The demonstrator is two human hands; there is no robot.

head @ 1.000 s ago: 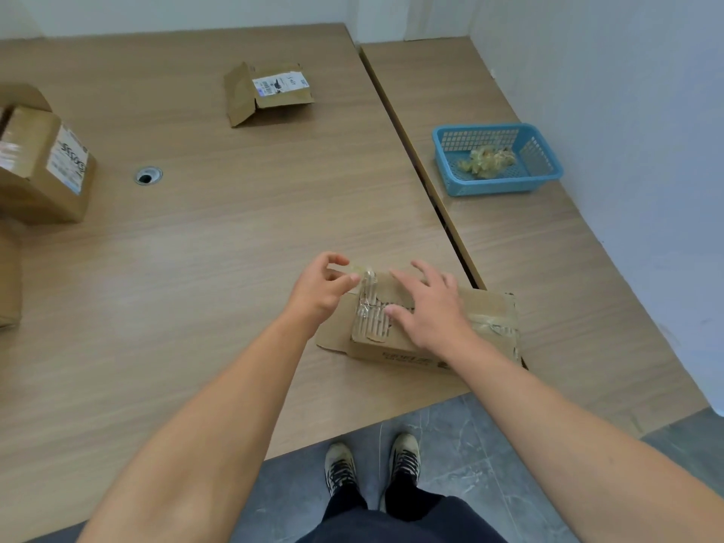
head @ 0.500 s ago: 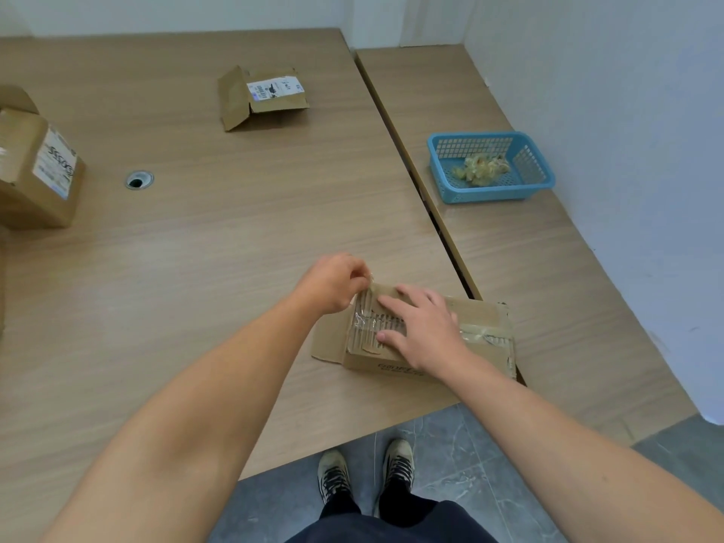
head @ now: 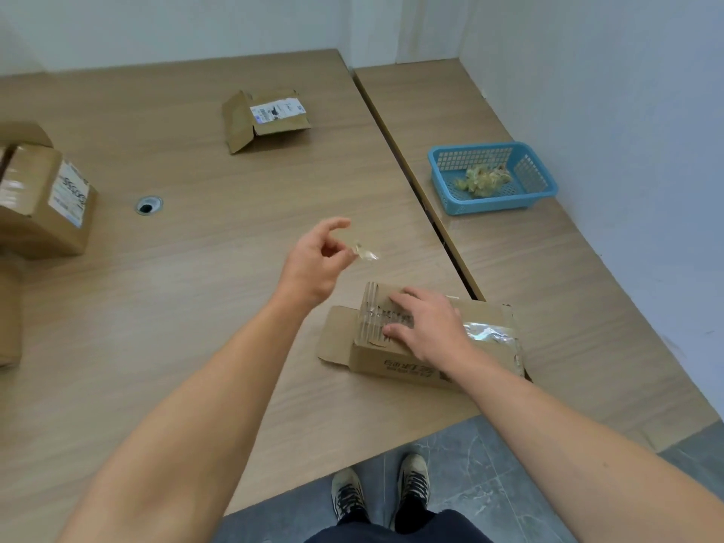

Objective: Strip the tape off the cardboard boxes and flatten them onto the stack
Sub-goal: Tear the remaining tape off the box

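Note:
A small cardboard box (head: 391, 364) lies near the table's front edge, one flap folded out to its left and clear tape (head: 487, 333) shining across its top. My right hand (head: 427, 327) presses flat on the box top with fingers spread. Raised above the table, behind and left of the box, my left hand (head: 317, 264) pinches a small scrap of clear tape (head: 364, 253) between thumb and fingers.
A flattened box with a white label (head: 266, 117) lies at the far middle of the table (head: 196, 268). Taped boxes (head: 47, 197) stand at the left edge. A blue basket (head: 491, 178) holding crumpled tape sits on the right table. A cable hole (head: 148, 205) is left of centre.
My left hand has lifted up and away from the box's left end, carrying a torn-off scrap of tape. My right hand stays pressed on the box top.

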